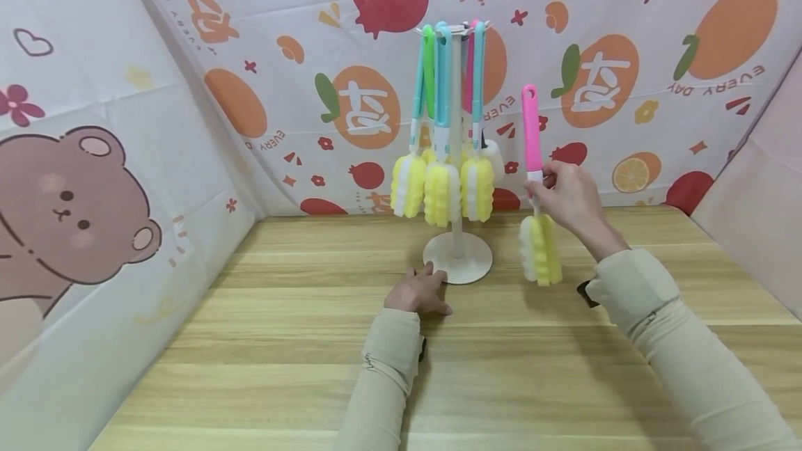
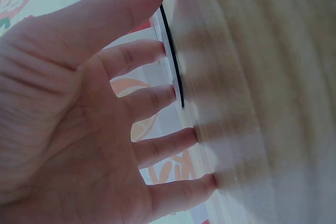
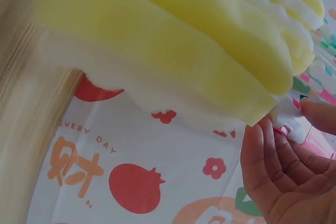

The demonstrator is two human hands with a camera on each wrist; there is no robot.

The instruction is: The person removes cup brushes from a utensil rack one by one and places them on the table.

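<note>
In the head view my right hand (image 1: 571, 193) pinches a sponge cup brush (image 1: 532, 127) by the white neck below its pink handle. The brush hangs upright, its yellow-and-white sponge head down, above the table and right of a white rack (image 1: 457, 193). Several similar brushes (image 1: 442, 110) with teal, green and pink handles hang from the rack's top. My left hand (image 1: 418, 292) rests with fingers spread at the near left edge of the round base (image 1: 470, 263). The left wrist view shows fingertips against the base's rim (image 2: 170, 61) and the table. The sponge head (image 3: 173, 40) fills much of the right wrist view.
The wood-grain table (image 1: 282, 367) meets a fruit-printed cloth (image 1: 288, 110) at the back. A cloth with a printed bear (image 1: 69, 207) hangs at left, a pale one (image 1: 771, 179) at right. A white object (image 1: 492, 159) partly shows behind the hanging brushes.
</note>
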